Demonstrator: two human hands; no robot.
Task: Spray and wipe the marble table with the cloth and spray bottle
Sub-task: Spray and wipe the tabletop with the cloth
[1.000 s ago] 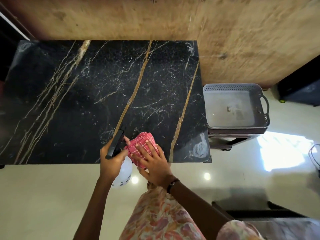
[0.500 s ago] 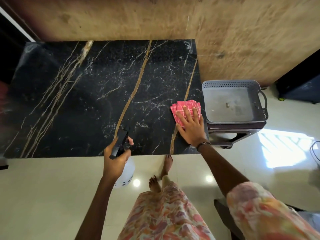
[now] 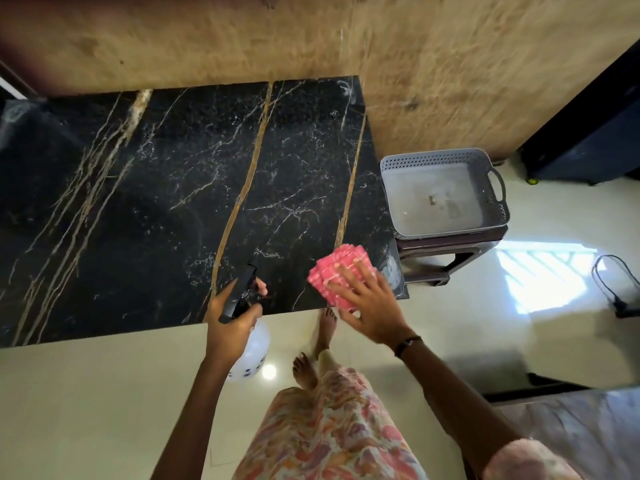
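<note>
The black marble table with gold and white veins fills the left and middle of the view. My left hand grips a spray bottle with a black trigger head and a white body, held at the table's near edge. My right hand presses flat, fingers spread, on a folded pink checked cloth at the table's near right corner.
A grey plastic basket sits on a dark stool just right of the table. A brown textured wall runs behind. A dark cabinet stands at far right, a black cable lies on the glossy tiled floor.
My right hand swept the cloth from the near middle out to the right edge, then back toward the near right corner. The left hand with the bottle stayed near the front edge.
</note>
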